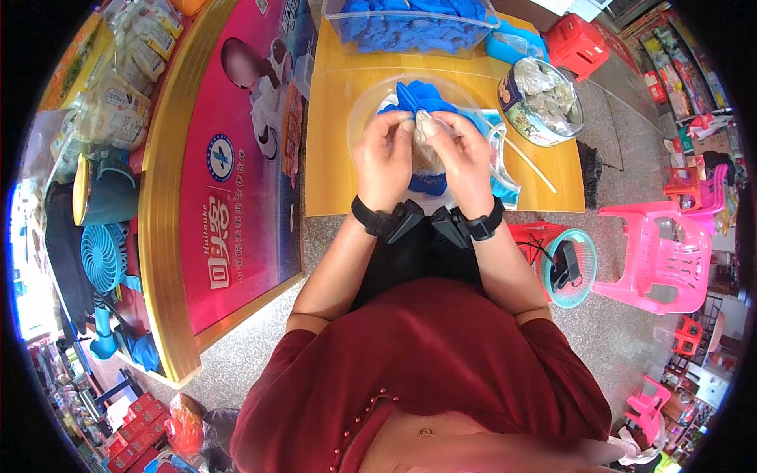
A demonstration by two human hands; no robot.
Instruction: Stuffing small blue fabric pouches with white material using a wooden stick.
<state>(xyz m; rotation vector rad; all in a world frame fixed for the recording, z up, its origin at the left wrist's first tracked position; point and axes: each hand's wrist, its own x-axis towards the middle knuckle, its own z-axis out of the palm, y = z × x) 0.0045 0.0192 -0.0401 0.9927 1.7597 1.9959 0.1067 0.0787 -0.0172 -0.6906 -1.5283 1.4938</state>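
Both my hands work close together over a clear round basin [364, 98] on the yellow table [335, 173]. My left hand [383, 162] is closed, thumb and fingers pinching the edge of a thin beige-white piece [428, 142], cloth or film, I cannot tell which. My right hand [467, 162] pinches the same piece from the other side. Bright blue cloth [426, 96] bunches up just beyond my fingertips, touching them. More blue cloth shows below the beige-white piece. Black straps with dark modules sit on both wrists.
A clear bin [410, 47] of blue cloth pieces stands at the table's far edge, beside a blue scoop-like container [512, 43]. At right are a round tin [544, 102] with whitish pieces and a thin stick [530, 164]. A pink chair [658, 256] and green basket [569, 292] stand on the floor.
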